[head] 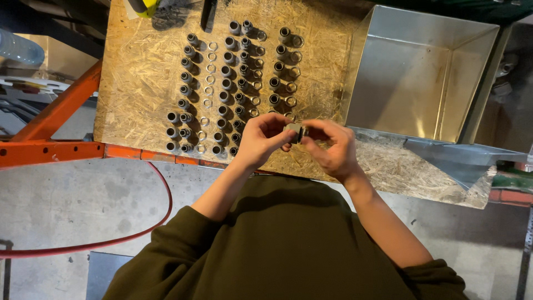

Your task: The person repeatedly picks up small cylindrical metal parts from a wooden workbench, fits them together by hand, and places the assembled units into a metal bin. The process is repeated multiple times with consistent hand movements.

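Two hands: left hand point(261, 139) and right hand point(332, 149) pinch one small grey fitting point(295, 131) between closed fingertips.
Board: chipboard table point(139, 72) carries rows of fittings point(233, 83).
Right side: open metal box point(422, 72).

Workshop, rough chipboard bench point(139, 72) on orange steel frame point(53, 150), rows of metal fittings point(233, 89) (sheet-metal tray point(472, 94) beside), concrete floor point(66, 205)

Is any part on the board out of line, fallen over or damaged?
Nothing stands out. The fittings and rings lie in tidy columns on the board. Both hands hold one fitting between them. The metal box looks intact.
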